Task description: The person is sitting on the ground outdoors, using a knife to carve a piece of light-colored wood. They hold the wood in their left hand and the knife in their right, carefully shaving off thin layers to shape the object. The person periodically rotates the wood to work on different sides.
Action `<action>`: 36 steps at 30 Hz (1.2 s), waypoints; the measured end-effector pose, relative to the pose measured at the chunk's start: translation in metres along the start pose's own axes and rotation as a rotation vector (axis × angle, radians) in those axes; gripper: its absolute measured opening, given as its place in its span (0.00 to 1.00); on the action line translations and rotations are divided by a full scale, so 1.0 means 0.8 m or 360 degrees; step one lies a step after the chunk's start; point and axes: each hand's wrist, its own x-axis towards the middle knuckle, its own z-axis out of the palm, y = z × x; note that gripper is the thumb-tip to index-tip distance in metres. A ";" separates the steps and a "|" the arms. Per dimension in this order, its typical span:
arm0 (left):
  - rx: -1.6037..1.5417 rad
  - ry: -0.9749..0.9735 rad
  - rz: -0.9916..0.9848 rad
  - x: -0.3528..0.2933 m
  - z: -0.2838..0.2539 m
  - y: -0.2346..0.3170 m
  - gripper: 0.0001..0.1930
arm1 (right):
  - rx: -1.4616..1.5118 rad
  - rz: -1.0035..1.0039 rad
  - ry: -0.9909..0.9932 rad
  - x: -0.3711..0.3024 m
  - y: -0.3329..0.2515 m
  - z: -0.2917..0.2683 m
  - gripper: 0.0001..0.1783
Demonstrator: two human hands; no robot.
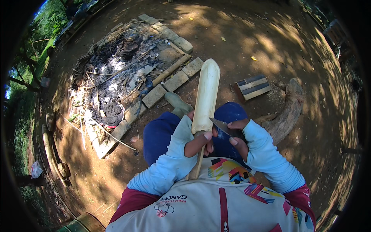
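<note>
A long, pale bamboo scoop (207, 92) with a hollowed, rounded-tip blade stands pointing away from me, above my knees. My left hand (199, 144) is closed around the neck of its thin handle (199, 160), whose lower end rests against my shirt. In my right hand (240, 135) is a knife (222, 125), gripped between thumb and fingers. Its pointed blade reaches left to the scoop's lower right edge; whether it touches the bamboo I cannot tell. Part of the knife's handle is hidden by my fingers.
A fire pit of ash and charred sticks (116, 69), edged by blocks (176, 82), lies ahead left. To the right are a striped block-like object (253, 88) and a curved log (288, 112). My boot (177, 103) is near the pit's edge. A bamboo pole (50, 150) lies far left.
</note>
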 end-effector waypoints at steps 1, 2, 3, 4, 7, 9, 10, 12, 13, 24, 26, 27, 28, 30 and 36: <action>0.0010 -0.0011 0.0000 0.001 -0.001 -0.001 0.21 | -0.0002 0.0008 -0.0001 0.000 0.000 0.000 0.16; 0.0010 0.0004 -0.0004 0.000 -0.001 0.000 0.20 | -0.0010 0.0015 -0.0003 0.001 0.000 0.000 0.16; 0.0010 0.0018 -0.0008 0.000 0.001 0.002 0.20 | -0.0018 0.0021 -0.0005 0.001 0.000 0.000 0.16; 0.0010 0.0034 -0.0012 -0.001 0.002 0.003 0.19 | -0.0024 0.0027 -0.0008 0.001 0.000 0.000 0.16; 0.0018 0.0044 0.0002 -0.001 0.001 0.002 0.19 | -0.0045 0.0064 -0.0028 0.002 -0.002 0.001 0.16; 0.0016 0.0033 -0.0006 0.000 -0.002 0.000 0.18 | -0.0036 0.0077 -0.0029 0.004 -0.004 0.000 0.16; 0.0014 0.0026 -0.0011 0.001 -0.003 -0.001 0.18 | -0.0033 0.0086 -0.0028 0.004 -0.005 0.000 0.16; 0.0024 0.0036 -0.0009 0.002 -0.002 0.001 0.18 | -0.0041 0.0104 -0.0030 0.004 -0.006 -0.001 0.16; 0.0029 0.0042 -0.0009 0.002 -0.002 0.001 0.18 | -0.0044 0.0113 -0.0031 0.004 -0.006 -0.001 0.16; 0.0003 0.0010 -0.0066 -0.002 -0.008 -0.006 0.20 | -0.0029 0.0189 -0.0042 0.004 -0.003 0.003 0.16; -0.0003 0.0013 -0.0070 -0.002 -0.008 -0.006 0.20 | -0.0036 0.0191 -0.0047 0.004 -0.004 0.003 0.16; -0.0006 0.0017 -0.0074 -0.003 -0.008 -0.007 0.20 | -0.0044 0.0190 -0.0048 0.004 -0.003 0.003 0.16; -0.0010 0.0021 -0.0080 -0.003 -0.008 -0.007 0.20 | -0.0051 0.0190 -0.0048 0.004 -0.003 0.004 0.16; -0.0026 0.0009 -0.0088 -0.004 -0.009 -0.009 0.21 | -0.0055 0.0201 -0.0055 0.005 -0.002 0.004 0.16; -0.0070 0.0076 -0.0107 -0.005 -0.008 -0.012 0.24 | -0.0008 0.0318 -0.0004 0.003 0.005 0.006 0.16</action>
